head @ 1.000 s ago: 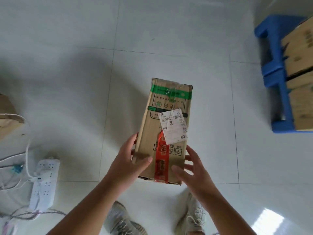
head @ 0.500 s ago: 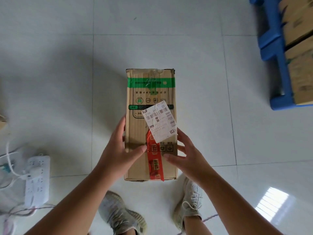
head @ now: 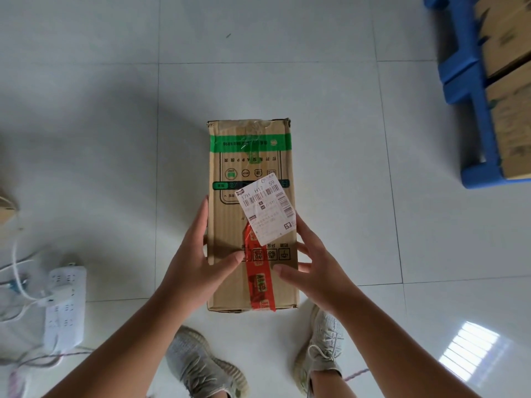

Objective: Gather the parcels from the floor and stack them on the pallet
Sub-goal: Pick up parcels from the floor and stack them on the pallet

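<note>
A long cardboard parcel (head: 230, 225) with green tape, red tape and a white shipping label is held flat above the floor in front of me. My left hand (head: 195, 262) grips its left side, thumb on top. My right hand (head: 316, 268) grips its right side, thumb on top near the red tape. The blue pallet (head: 471, 110) stands at the upper right, with cardboard parcels (head: 508, 81) stacked on it.
A white power strip (head: 66, 305) with cables lies on the floor at the left. A corner of another cardboard box (head: 5, 208) shows at the left edge. My two shoes (head: 201, 366) stand on the white tiled floor below the parcel.
The parcel has turned from tilted to straight in my hands. The view has shifted, so the pallet sits higher and further right in the frame.
</note>
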The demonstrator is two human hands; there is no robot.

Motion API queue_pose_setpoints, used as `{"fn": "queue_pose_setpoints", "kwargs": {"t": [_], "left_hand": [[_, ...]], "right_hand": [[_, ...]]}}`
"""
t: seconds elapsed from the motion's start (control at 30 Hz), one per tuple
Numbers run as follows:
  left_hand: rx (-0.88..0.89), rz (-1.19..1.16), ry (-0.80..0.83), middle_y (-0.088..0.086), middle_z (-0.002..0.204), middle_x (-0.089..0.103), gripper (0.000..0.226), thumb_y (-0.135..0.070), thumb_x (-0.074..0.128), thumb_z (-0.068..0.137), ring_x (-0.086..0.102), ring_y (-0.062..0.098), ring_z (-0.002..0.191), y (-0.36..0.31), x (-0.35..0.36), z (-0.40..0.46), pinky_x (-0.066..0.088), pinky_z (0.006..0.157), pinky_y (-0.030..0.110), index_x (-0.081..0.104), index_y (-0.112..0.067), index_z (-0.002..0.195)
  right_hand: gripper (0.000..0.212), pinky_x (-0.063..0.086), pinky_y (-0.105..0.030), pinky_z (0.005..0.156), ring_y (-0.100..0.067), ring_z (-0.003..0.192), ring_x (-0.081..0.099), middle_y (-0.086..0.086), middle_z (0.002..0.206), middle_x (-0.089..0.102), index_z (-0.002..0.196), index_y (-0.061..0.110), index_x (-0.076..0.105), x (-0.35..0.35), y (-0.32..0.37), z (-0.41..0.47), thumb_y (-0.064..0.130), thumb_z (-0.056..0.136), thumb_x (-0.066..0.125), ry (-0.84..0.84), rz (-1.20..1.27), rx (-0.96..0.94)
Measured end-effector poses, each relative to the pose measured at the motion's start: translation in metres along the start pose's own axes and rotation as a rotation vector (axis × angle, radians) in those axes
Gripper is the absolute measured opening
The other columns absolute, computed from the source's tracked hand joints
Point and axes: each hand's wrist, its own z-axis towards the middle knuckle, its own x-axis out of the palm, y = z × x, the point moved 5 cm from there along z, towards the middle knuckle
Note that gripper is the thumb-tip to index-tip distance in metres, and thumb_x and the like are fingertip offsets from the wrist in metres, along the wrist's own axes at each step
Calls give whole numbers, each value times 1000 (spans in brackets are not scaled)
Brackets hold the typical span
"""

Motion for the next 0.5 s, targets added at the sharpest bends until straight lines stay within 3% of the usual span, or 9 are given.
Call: {"fn": "queue_pose_setpoints", "kwargs": {"t": [0.1, 0.17, 0.27, 0.37, 0.47, 0.5], "left_hand": [[35, 30, -6, -22, 148, 53, 107, -58, 81, 82, 60, 1, 128, -11, 2, -8, 65, 88, 34, 8, -63, 160], [64, 85, -7, -27, 156, 43, 107, -62, 80, 81, 52, 0, 137, -31, 7, -14, 62, 91, 31, 6, -68, 157], [131, 154, 24, -43, 142, 38, 105, -66, 74, 75, 48, -21, 126, -76, 24, -30, 59, 83, 20, 7, -70, 156], [206, 148, 77, -42, 136, 40, 106, -44, 81, 82, 47, -27, 119, -127, 50, -50, 60, 78, 15, 9, -72, 154], [316, 132, 137, -49, 134, 35, 107, -26, 82, 87, 40, -26, 127, -191, 74, -75, 58, 79, 11, 11, -75, 150], [354, 127, 153, -49, 135, 35, 106, -26, 82, 87, 39, -24, 131, -215, 82, -84, 57, 81, 9, 12, -76, 150]], "right_hand": [[94, 61, -29, 90, -11, 137, 53, 17, 152, 49, 153, 65, 21, -15, 10, -14, 35, 84, 78, -22, 39, -26], [91, 61, -37, 95, -9, 133, 57, 21, 150, 51, 149, 69, 24, -31, 23, -33, 37, 84, 80, -36, 87, -61], [90, 60, -29, 91, -5, 129, 58, 20, 150, 47, 144, 72, 32, -57, 45, -72, 19, 89, 80, -76, 76, -119], [101, 60, -34, 92, -13, 127, 61, 17, 147, 51, 144, 75, 26, -85, 64, -122, 24, 80, 85, -185, 128, -80], [113, 58, -32, 96, -11, 131, 59, 34, 146, 47, 150, 67, 13, -118, 93, -180, 37, 70, 86, -323, 137, -139], [111, 56, -31, 99, -9, 132, 57, 31, 148, 47, 152, 67, 16, -132, 106, -200, 37, 72, 86, -370, 133, -178]]}}
